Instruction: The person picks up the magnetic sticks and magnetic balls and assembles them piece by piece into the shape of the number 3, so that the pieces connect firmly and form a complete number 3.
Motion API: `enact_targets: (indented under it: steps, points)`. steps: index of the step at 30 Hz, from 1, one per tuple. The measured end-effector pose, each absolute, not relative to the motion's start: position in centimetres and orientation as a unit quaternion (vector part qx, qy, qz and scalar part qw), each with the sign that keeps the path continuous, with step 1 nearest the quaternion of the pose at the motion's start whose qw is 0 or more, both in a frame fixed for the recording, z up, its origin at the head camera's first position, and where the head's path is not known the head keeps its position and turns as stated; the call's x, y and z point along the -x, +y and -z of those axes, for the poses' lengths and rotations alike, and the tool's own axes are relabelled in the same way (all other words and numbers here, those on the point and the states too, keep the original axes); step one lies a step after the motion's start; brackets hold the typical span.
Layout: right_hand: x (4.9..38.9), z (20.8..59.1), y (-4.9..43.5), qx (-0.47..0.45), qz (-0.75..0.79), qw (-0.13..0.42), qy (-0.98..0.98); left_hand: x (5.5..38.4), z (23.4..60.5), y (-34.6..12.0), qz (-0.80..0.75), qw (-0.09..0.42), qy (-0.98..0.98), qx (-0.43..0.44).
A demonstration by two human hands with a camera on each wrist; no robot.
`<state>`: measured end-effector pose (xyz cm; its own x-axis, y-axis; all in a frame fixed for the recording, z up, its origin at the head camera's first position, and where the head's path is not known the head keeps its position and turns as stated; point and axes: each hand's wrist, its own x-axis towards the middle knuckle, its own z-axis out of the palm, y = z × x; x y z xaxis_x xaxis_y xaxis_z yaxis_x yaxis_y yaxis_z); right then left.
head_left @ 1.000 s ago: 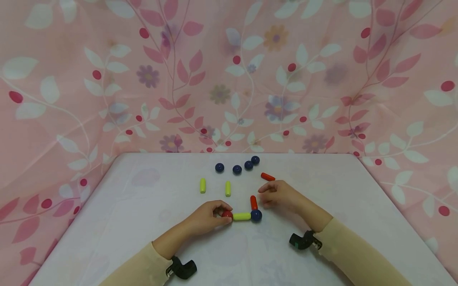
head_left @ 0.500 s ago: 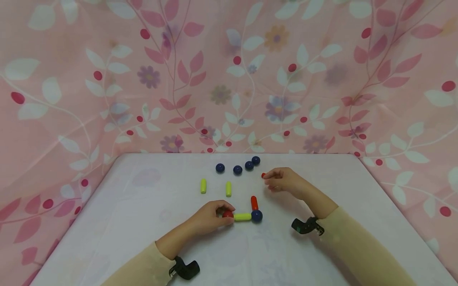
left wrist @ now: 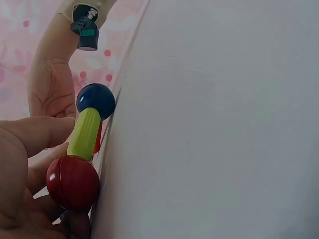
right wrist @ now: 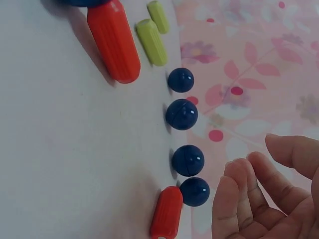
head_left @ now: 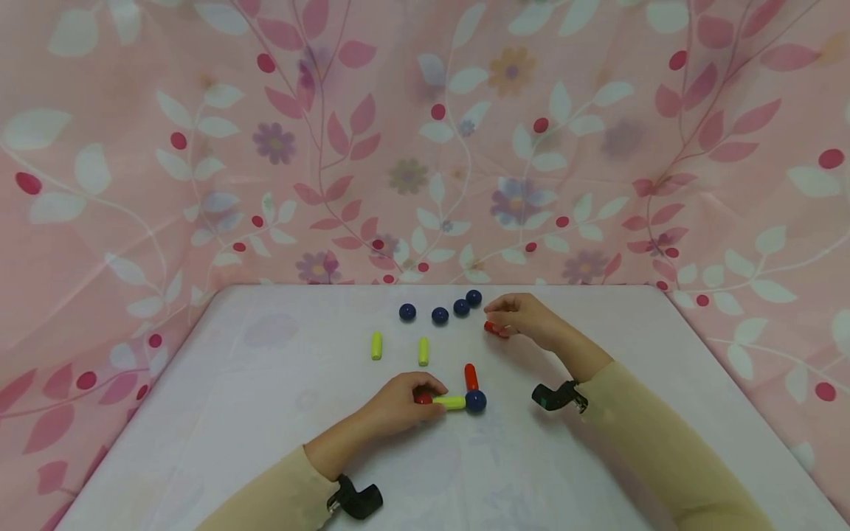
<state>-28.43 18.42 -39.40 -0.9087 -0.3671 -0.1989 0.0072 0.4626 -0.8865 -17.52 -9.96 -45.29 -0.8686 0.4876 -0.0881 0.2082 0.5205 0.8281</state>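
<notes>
My left hand [head_left: 405,402] curls round a red ball [left wrist: 74,183] at the left end of a small toy assembly. A yellow-green rod [left wrist: 84,132] joins that ball to a dark blue ball [head_left: 475,401], and the thumb tip overlaps the rod in the head view. From the blue ball, a red rod [head_left: 471,377] points away toward the back. Farther right, my right hand [head_left: 527,321] hovers over a second red rod [right wrist: 167,213], partly hiding it in the head view. Its fingers are loosely bent with nothing between them.
Several loose dark blue balls [head_left: 440,316] lie along the back of the white table [head_left: 265,391]. Two yellow-green rods [head_left: 376,346] lie between them and the assembly. Behind the table hangs a pink floral cloth [head_left: 372,147].
My right hand has moved back from beside the assembly to above the loose red rod. My left hand has shifted slightly right, its fingertips now over the yellow-green rod; the assembly looks unmoved.
</notes>
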Motion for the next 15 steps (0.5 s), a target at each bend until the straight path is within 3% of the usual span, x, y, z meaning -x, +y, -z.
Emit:
enact_targets:
  steps: [15]
  points:
    - [31.3,39.9,17.5,0.089,0.512,0.171,0.837,17.7,45.7,-9.2,-0.446,0.167,0.857,-0.197]
